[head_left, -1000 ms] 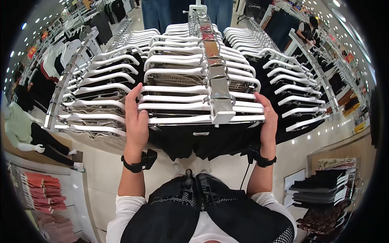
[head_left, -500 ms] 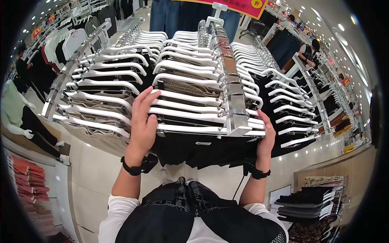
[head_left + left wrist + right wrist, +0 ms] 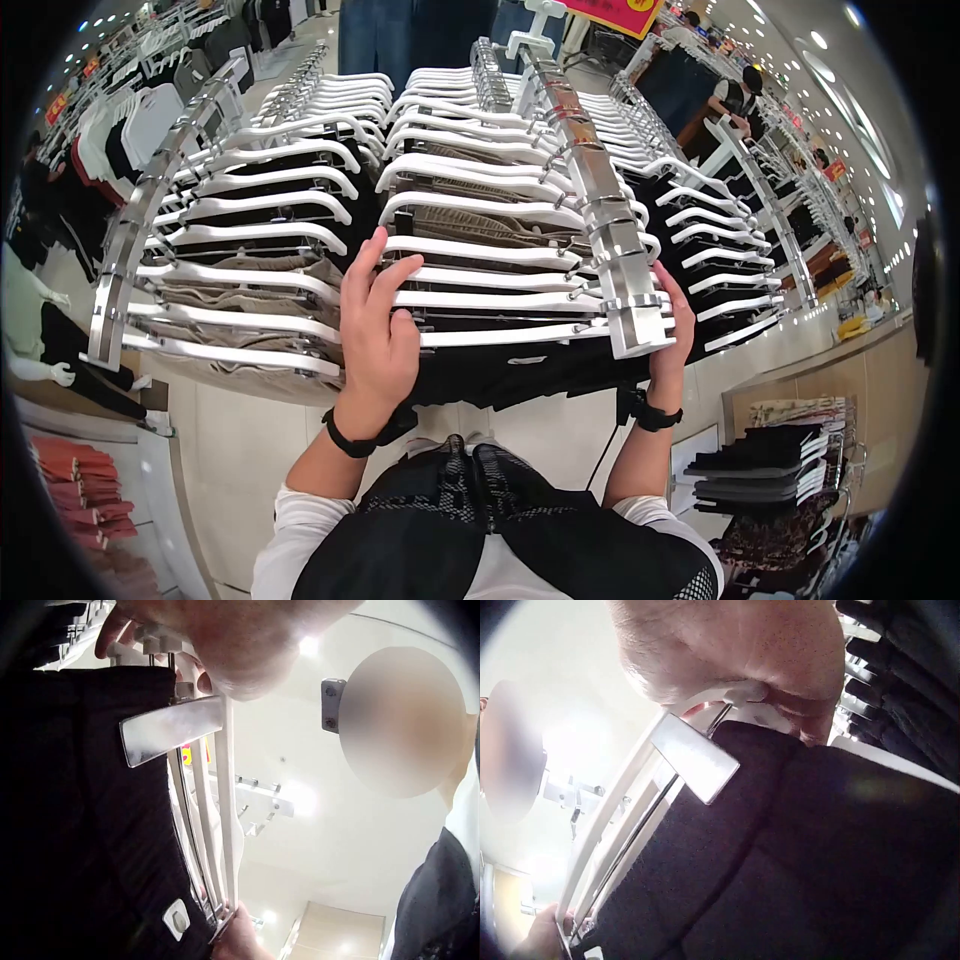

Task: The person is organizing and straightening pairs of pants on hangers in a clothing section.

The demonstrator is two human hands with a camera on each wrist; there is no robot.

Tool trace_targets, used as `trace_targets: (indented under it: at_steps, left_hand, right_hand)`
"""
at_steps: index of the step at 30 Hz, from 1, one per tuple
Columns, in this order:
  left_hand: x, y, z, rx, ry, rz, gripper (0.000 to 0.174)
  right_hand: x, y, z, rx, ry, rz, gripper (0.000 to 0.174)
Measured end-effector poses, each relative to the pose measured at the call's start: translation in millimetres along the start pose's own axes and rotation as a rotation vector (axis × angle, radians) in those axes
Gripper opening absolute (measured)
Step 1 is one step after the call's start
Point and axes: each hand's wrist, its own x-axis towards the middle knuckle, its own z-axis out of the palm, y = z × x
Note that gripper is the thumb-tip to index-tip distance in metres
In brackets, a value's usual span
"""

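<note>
Spreading nearly straight, the left fingers [image 3: 365,270] lie flat across the left ends of the front white hangers [image 3: 500,300]. They press on top and don't wrap round. The left hand [image 3: 378,335] sits at the left edge of the row, with a black wrist strap [image 3: 360,440] behind it. The left wrist view shows the palm over the hanger tip, just above a metal clip [image 3: 172,729].

The right fingers [image 3: 682,305] are curled round the right ends of the same front hangers. The right wrist view shows them hooked over the white tip, so the right hand [image 3: 672,340] has a closed hold there.

The hangers are packed together at the front end of the chrome rail [image 3: 600,230], which runs down the middle of the row. A black garment [image 3: 500,370] hangs below the frontmost hanger, between the two hands.

To the left is another rail [image 3: 130,230] with white hangers and beige garments [image 3: 240,300]. To the right is a rail with black garments [image 3: 720,250]. Folded clothes [image 3: 775,460] are stacked on a shelf at lower right, and a red sign [image 3: 620,12] hangs beyond the far end of the rail.
</note>
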Motion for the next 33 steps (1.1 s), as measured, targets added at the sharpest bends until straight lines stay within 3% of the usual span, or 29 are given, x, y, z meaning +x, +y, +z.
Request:
trace_targets:
  at_steps: [7,10,21,28,33]
  left_hand:
    - [1.3,-11.6,-1.8,-0.030,-0.072,0.070,0.057]
    - [2.0,-14.0,-0.7,-0.050,-0.077,0.083,0.060]
    - [-0.6,-15.5,-2.1,-0.081,-0.113,0.109,0.059]
    - [-4.2,-15.5,-1.0,-0.077,-0.095,0.134,0.058]
    - [-2.7,-16.5,1.4,-0.054,-0.078,0.145,0.056]
  right_hand:
    - [1.0,8.8,-5.3,0.113,0.037,0.063,0.075]
    - [-3.3,-2.9,-1.0,-0.046,0.091,0.043,0.075]
    - [-7.0,6.6,4.2,-0.081,0.186,-0.010,0.082]
    - [-4.8,1.9,10.7,-0.082,0.245,0.021,0.068]
    - [-0.9,2.9,4.9,-0.066,0.186,0.027,0.072]
